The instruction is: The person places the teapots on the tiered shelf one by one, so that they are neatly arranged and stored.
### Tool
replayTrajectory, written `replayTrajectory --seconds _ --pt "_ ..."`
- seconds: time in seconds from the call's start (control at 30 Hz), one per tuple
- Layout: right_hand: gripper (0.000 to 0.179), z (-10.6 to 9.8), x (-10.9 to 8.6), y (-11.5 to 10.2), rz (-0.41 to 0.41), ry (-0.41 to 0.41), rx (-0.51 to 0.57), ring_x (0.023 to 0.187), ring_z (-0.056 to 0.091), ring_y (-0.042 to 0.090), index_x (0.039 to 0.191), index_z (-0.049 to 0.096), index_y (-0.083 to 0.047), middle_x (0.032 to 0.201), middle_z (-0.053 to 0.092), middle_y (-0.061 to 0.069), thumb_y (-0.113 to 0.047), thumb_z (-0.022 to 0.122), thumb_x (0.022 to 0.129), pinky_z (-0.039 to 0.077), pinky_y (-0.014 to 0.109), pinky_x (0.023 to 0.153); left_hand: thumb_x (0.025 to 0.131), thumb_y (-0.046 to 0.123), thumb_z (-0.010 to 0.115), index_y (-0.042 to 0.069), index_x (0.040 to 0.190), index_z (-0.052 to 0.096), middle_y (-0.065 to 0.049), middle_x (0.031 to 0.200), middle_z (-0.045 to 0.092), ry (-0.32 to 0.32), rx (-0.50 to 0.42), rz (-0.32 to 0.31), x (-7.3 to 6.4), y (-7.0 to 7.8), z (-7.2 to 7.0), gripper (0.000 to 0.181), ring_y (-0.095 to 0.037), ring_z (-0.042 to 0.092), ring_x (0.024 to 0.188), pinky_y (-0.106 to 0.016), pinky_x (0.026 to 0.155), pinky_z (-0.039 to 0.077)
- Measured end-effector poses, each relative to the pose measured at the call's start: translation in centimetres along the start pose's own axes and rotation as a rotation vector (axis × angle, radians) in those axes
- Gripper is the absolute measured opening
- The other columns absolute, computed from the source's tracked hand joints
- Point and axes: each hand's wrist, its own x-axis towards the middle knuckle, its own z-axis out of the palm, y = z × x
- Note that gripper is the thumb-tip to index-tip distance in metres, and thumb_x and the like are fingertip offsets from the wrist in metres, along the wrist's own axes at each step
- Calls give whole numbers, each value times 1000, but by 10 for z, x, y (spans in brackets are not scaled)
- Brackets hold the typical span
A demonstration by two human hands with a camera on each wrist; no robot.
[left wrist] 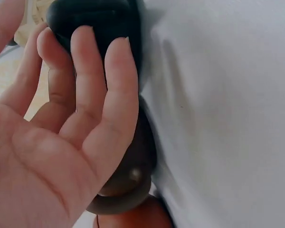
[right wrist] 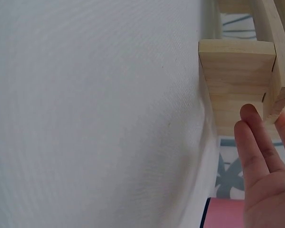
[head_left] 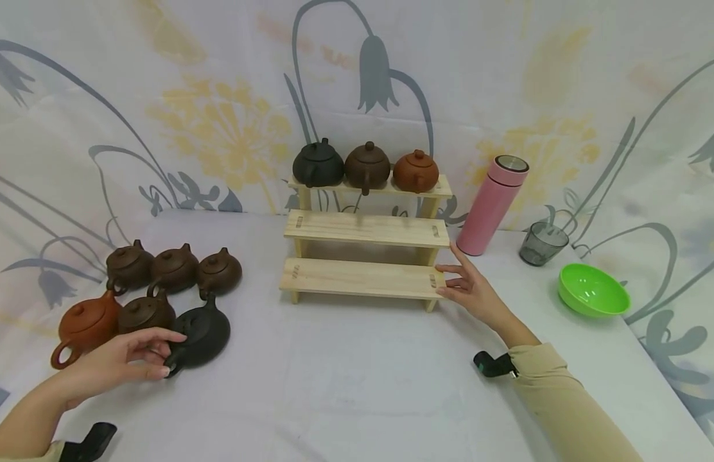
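Note:
My left hand [head_left: 126, 359] is at the nearest black teapot [head_left: 209, 330]. Its index fingertip lies over the lid area and its thumb beside the spout or handle, fingers loosely extended. Seen from the left wrist, the fingers [left wrist: 88, 71] overlap the dark pot without curling round it. On the right, my other hand [head_left: 469, 289] touches the right end of a three-tier wooden shelf [head_left: 363, 279], fingers spread along the two lower boards. In the right wrist view those fingers [right wrist: 251, 152] extend at the board's end. Black, brown and orange-brown teapots [head_left: 366, 165] stand on the top tier.
Beside the black pot are an orange-brown teapot [head_left: 91, 321] and a brown one [head_left: 146, 314], with several brown teapots [head_left: 174, 268] behind. Right of the shelf stand a pink flask [head_left: 490, 208], a grey clear cup [head_left: 543, 244] and a green bowl [head_left: 594, 292]. A patterned cloth hangs behind.

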Motion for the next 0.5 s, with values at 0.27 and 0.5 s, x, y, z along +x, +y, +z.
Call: replayTrajectory --seconds 0.27,0.5 --pt "91 0 0 -2 6 2 -8 103 52 36 151 6 -22 132 45 28 4 64 85 46 16 81 87 13 66 -5 128 46 -23 118 47 -124 -69 -1 -2 -10 -1 48 -6 57 94 -28 73 51" --pt "90 1 0 -3 5 -6 1 105 51 38 151 6 -23 133 44 27 3 63 86 44 15 83 86 12 67 -9 123 49 -20 111 57 -91 -135 46 2 -11 5 46 -6 59 92 -27 74 52"
